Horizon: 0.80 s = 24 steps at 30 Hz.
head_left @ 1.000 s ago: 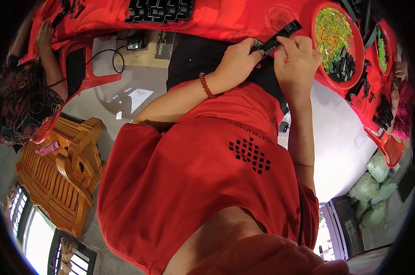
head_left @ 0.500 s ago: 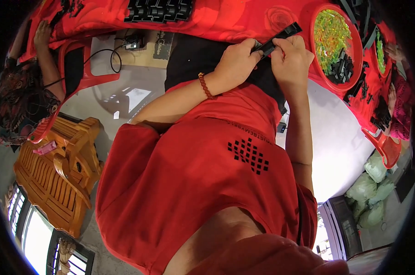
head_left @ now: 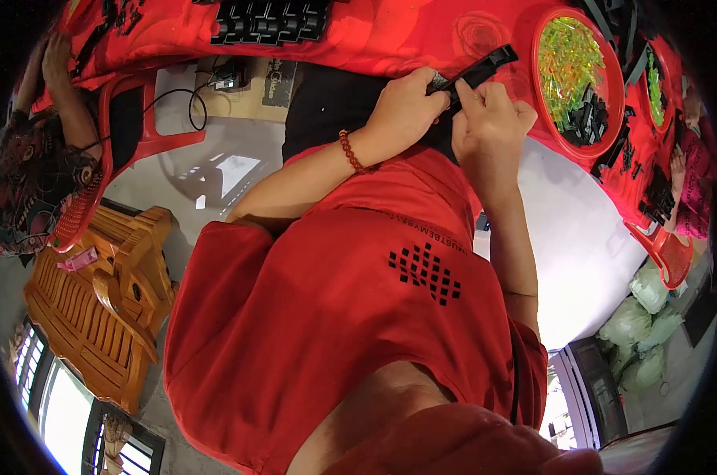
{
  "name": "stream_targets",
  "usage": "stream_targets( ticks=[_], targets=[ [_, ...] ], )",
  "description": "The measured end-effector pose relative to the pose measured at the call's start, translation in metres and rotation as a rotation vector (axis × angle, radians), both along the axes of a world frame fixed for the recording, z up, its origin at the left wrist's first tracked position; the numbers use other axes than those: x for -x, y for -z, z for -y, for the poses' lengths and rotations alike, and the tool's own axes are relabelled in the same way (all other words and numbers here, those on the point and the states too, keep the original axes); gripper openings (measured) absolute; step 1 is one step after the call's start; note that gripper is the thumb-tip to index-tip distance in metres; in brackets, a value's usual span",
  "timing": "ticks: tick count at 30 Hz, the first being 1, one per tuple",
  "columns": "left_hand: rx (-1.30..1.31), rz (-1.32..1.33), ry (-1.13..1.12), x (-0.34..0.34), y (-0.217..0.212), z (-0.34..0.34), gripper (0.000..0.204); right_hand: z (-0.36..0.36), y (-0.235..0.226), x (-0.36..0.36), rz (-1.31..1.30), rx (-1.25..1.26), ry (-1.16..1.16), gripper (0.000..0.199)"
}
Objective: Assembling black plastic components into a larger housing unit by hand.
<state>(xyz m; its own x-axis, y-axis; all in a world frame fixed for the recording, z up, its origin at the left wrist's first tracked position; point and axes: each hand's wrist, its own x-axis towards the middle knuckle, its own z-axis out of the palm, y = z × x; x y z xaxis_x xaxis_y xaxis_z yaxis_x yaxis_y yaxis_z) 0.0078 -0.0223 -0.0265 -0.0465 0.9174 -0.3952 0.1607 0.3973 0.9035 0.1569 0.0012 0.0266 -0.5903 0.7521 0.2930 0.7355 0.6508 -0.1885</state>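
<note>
A long, narrow black plastic part [head_left: 493,65] slants up to the right over my lap, near the table edge. My left hand [head_left: 404,104] is closed round its lower left end, and the fingers hide that end. My right hand [head_left: 493,131] sits just below the middle of the part, fingers bent, one fingertip pressed against its near side. Whether a small piece lies under that fingertip is hidden. Right of my right hand, a red round tray [head_left: 621,103] holds shiny yellow-green strips [head_left: 568,59] and small black pieces [head_left: 586,119].
Joined black plastic parts [head_left: 270,21] lie on the red tablecloth [head_left: 422,32] at the far side. A second tray with green strips [head_left: 657,87] is farther right. People sit at both sides; a red chair [head_left: 157,138] stands left, with a wooden bench [head_left: 89,317] behind it.
My right hand has slid down and left along the black part, changing from a thumb-and-finger grip to a pressing fingertip. The left hand stays closed on the part.
</note>
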Motion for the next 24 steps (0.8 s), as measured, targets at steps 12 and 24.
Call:
stream_targets(
  ticks=[12,24],
  targets=[
    [0.003,0.040,-0.004,0.0005,-0.0008,-0.0005,0.020,-0.0049,0.0053,0.0037,0.036,0.068,-0.035,0.022],
    [0.003,0.023,0.005,0.0005,-0.0070,-0.0017,0.020,-0.0041,0.0003,0.0053,0.109,-0.023,0.015,0.015]
  ],
)
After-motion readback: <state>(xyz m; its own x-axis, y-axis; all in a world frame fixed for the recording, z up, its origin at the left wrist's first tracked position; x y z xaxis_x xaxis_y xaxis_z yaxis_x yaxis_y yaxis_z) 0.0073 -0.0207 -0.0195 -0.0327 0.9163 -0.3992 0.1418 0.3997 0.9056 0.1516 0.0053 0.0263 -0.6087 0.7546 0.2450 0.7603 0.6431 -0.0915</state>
